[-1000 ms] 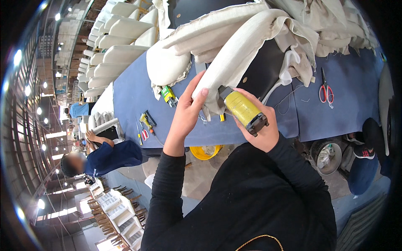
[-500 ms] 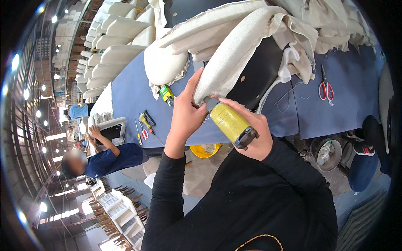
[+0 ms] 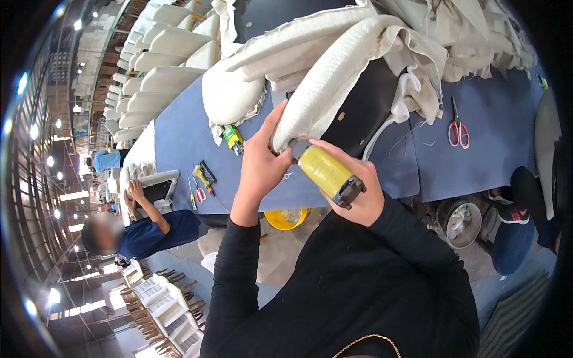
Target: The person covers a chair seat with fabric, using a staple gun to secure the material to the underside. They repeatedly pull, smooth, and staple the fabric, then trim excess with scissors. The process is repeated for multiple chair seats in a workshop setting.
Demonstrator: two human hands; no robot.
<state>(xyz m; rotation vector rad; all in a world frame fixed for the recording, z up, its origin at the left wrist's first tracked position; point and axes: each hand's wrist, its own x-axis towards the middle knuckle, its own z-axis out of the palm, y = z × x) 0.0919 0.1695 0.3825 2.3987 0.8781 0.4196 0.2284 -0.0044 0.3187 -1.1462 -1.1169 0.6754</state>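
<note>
Currently, the right hand is firmly gripping a yellow staple gun at the near end of the cream panel, which the left hand is clasping, fingers partly curled

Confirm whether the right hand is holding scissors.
No, the right hand grips a yellow tool; the scissors at far right lie on the blue table.

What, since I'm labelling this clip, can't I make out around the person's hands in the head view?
- Left hand: some fingers are hidden behind the hand itself and the cushion.
- Yellow tool: its handle is covered by the right hand and the tool's own body.
- Yellow bucket: its far side is covered by the table.
- Cloth heap: cut off by the top edge.
</note>
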